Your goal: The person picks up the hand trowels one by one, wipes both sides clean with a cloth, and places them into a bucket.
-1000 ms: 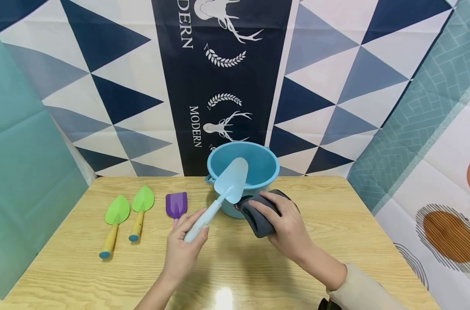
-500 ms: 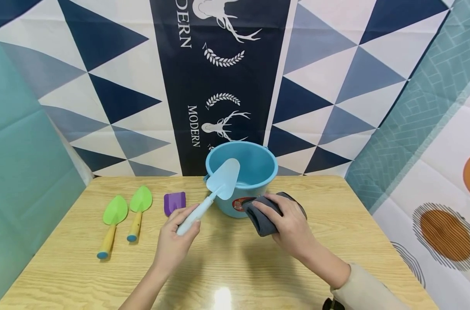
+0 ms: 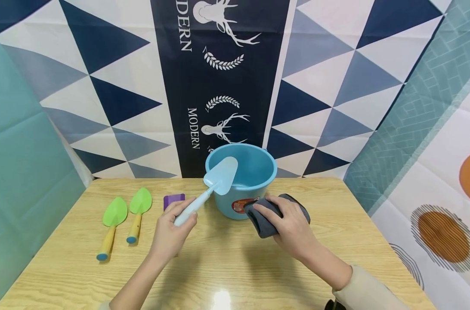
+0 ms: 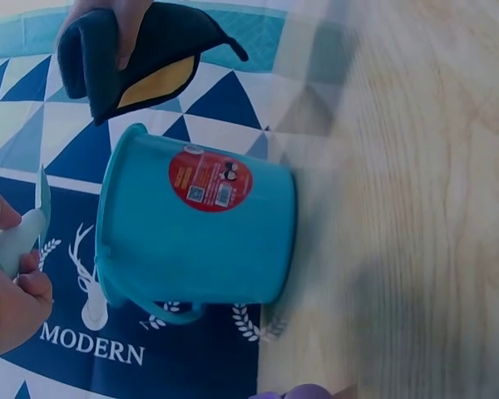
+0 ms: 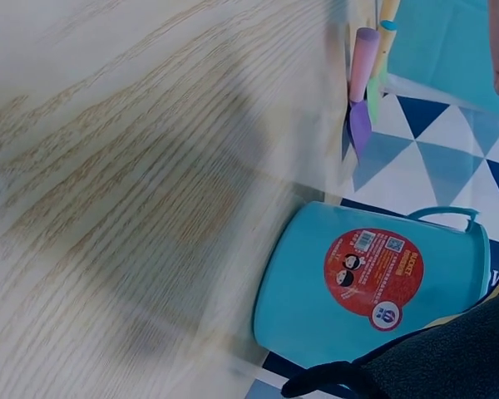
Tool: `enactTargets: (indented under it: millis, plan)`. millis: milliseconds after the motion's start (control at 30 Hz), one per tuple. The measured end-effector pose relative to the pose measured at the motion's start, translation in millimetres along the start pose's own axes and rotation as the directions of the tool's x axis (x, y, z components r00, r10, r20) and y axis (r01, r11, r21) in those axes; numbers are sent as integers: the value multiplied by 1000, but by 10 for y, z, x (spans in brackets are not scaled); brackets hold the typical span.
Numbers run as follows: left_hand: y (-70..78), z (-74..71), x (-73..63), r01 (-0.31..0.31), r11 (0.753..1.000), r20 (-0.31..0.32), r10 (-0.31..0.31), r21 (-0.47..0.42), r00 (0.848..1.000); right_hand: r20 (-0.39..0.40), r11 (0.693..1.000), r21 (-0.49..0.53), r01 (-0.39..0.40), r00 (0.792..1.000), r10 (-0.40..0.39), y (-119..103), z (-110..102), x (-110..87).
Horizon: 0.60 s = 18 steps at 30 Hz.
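My left hand [image 3: 172, 232] grips the handle of a light blue toy trowel [image 3: 221, 174], whose blade is raised and overlaps the near left rim of a blue bucket [image 3: 232, 201] in the head view. A folded dark grey cloth [image 3: 267, 218] is held in my right hand [image 3: 293, 226], in front of the bucket's right side. The left wrist view shows a yellow underside and a small loop on this cloth [image 4: 162, 62]. On the bucket's front is a red oval label [image 5: 374, 274]. The trowel's blade and the cloth are apart.
Two green trowels [image 3: 115, 211] with yellow handles lie on the left of the wooden table [image 3: 103, 288]. A purple shovel [image 3: 174, 199] lies beside them, mostly hidden behind my left hand. Behind the bucket hangs a patterned backdrop [image 3: 223, 77]; teal and printed sheets flank the table.
My left hand has drawn the trowel leftward and slightly toward me, away from the cloth. The right hand has shifted a little to the right with the cloth, uncovering the bucket's red label.
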<state>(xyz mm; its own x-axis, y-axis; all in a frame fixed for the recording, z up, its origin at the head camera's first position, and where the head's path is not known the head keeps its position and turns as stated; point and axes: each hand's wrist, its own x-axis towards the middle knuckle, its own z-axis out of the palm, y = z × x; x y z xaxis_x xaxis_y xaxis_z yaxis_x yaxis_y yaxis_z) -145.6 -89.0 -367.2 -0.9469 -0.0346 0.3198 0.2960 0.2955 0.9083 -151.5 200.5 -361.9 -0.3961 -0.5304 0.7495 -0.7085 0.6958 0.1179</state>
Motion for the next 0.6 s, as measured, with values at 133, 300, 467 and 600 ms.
enactTargets:
  millis: [133, 300, 467, 600]
  plan:
    - [2, -16, 59, 7, 1000, 7, -7, 9, 1000, 7, 1000, -9, 7, 1000, -7, -4, -9, -3]
    - [11, -11, 143, 19, 999, 18, -20, 36, 1000, 28, 1000, -17, 3, 1000, -3, 6, -16, -32]
    - [15, -2, 228, 16, 996, 17, -17, 82, 1000, 50, 1000, -23, -5, 999, 6, 18, -13, -62]
    - [21, -3, 280, 6, 993, 18, -8, 114, 1000, 76, 999, -29, -16, 997, 18, 26, -19, -78]
